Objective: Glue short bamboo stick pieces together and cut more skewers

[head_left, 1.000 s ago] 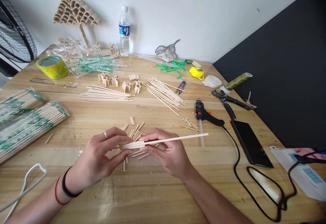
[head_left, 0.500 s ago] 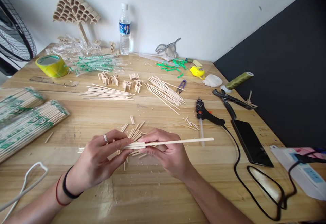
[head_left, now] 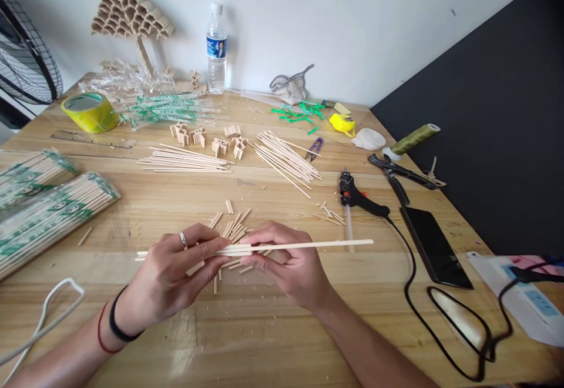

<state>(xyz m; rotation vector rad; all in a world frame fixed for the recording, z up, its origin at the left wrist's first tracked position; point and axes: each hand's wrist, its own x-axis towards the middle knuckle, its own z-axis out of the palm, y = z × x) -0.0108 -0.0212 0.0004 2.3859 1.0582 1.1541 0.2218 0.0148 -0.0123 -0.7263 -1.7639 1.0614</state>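
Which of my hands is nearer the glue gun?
Right. Your right hand is left of the glue gun and closer to you; your left hand is farther left.

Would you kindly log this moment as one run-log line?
left hand: holding thin sticks | right hand: pinching the same sticks | near hands: short stick pieces on table | right side: glue gun, phone

We look from head height, forward and down, across the desk (head_left: 273, 347) to the wall (head_left: 374, 23) beyond; our left hand (head_left: 176, 267) and right hand (head_left: 288, 264) sit near, below the view's middle.
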